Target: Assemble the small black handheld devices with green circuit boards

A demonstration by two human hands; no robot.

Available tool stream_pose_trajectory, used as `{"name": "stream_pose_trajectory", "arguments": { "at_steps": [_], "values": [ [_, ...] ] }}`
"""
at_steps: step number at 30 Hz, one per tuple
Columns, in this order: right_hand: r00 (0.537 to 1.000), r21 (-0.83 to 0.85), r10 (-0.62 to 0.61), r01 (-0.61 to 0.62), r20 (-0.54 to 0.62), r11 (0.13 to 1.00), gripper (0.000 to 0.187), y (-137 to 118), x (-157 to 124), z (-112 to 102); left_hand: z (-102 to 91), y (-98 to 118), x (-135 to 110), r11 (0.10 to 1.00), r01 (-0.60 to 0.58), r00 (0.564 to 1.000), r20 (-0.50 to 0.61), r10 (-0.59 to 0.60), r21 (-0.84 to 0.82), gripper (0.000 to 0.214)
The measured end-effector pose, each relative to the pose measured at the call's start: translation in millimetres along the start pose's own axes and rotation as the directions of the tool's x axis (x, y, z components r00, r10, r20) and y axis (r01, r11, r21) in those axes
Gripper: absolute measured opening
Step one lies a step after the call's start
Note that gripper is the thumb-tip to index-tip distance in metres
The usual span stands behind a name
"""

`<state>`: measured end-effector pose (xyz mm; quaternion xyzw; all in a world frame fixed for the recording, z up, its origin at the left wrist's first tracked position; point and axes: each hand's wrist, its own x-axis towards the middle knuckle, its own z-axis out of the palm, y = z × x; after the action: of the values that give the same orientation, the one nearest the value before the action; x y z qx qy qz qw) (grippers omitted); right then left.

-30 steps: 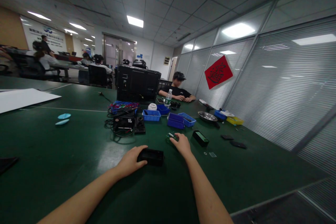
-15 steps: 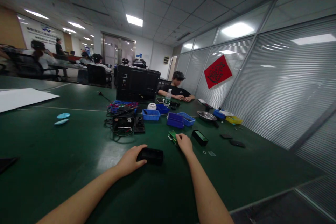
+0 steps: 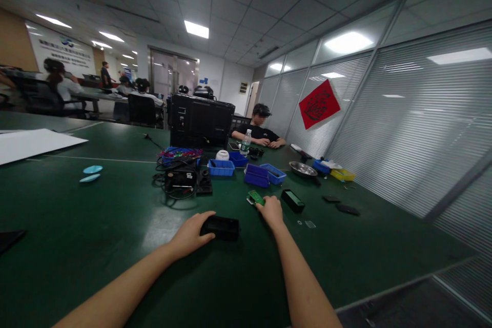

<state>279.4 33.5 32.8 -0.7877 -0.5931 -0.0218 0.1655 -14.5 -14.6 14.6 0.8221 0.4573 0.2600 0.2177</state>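
Observation:
My left hand [image 3: 193,233] grips the left end of a black rectangular case [image 3: 223,228], thumb on the near side and fingers on the far side. The case lies on the green tabletop with its hollow side up. To the right, my right hand [image 3: 272,212] pinches the right edge of a green circuit board [image 3: 255,197]. A pale part shows under the board's left side; I cannot make out what it is. Just right of that hand stands a second black case [image 3: 292,200] with a green panel inside.
Blue bins [image 3: 257,176], a soldering station with cables [image 3: 180,180] and a water bottle [image 3: 246,142] stand beyond my hands. A monitor [image 3: 202,121] is behind them. A metal bowl [image 3: 303,169] and flat dark pieces [image 3: 347,209] lie to the right. A person [image 3: 258,130] sits opposite.
My right hand has shifted slightly, and the circuit board in it has turned so more of its green face shows. My left hand and the black case stay put.

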Motion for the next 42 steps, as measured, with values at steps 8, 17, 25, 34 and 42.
{"name": "stream_pose_trajectory", "arguments": {
  "at_steps": [8, 17, 25, 34, 42],
  "values": [
    [0.999, 0.237, -0.022, 0.011, 0.046, 0.971, 0.036, -5.6, 0.1, 2.4, 1.6, -4.0, 1.8, 0.999, 0.025, 1.000, 0.000, -0.025, -0.026, 0.062],
    [0.888, 0.990, -0.447, -0.056, 0.109, 0.131, 0.041, -39.5, -26.5, -15.7, 0.8, 0.5, 2.3, 0.998, 0.064, 0.998, -0.011, -0.064, -0.023, 0.053],
    [0.748, 0.985, -0.650, -0.028, 0.133, 0.169, 0.040, -55.1, -45.5, -28.7, 0.3, 1.5, 4.0, 0.995, 0.096, 0.995, -0.040, -0.096, 0.007, 0.048],
    [0.740, 0.913, -0.658, 0.161, 0.139, 0.374, 0.036, -53.3, -41.9, -24.9, 0.5, 0.8, 4.4, 0.997, 0.067, 0.996, -0.059, -0.066, 0.025, 0.049],
    [0.756, 0.816, -0.636, 0.264, 0.155, 0.513, 0.033, -59.1, -46.5, -33.2, -2.4, 5.4, 3.6, 0.995, 0.098, 0.995, -0.030, -0.097, 0.028, 0.047]
  ]
}}
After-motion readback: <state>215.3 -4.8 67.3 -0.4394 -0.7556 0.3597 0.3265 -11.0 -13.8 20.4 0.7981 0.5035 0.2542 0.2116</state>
